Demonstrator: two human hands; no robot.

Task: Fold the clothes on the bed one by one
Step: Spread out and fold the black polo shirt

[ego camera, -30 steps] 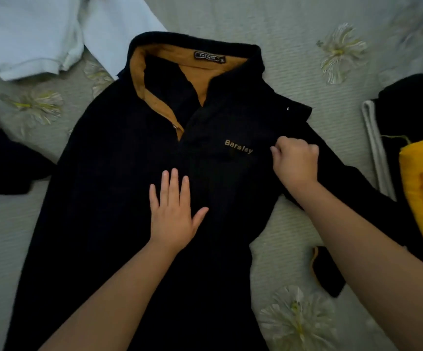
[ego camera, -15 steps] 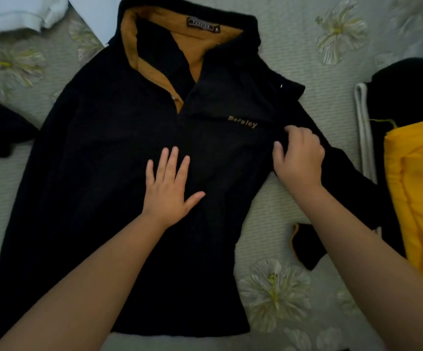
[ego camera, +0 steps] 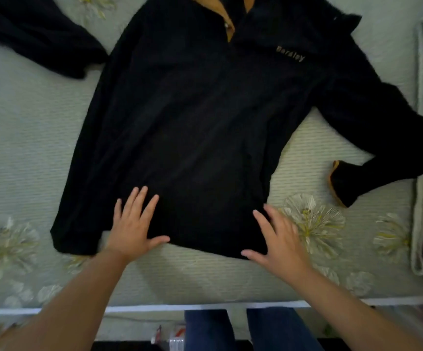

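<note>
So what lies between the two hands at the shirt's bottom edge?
In the head view, only the black shirt's hem fabric lies between the left hand and right hand, both flat on it.

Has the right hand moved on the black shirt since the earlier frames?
Yes. The right hand has left the spot beside the chest lettering and now lies open at the black shirt's bottom hem, toward the person.

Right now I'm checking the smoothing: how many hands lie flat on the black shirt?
2: the left hand on the shirt's lower middle, the right hand at its lower right corner.
</note>
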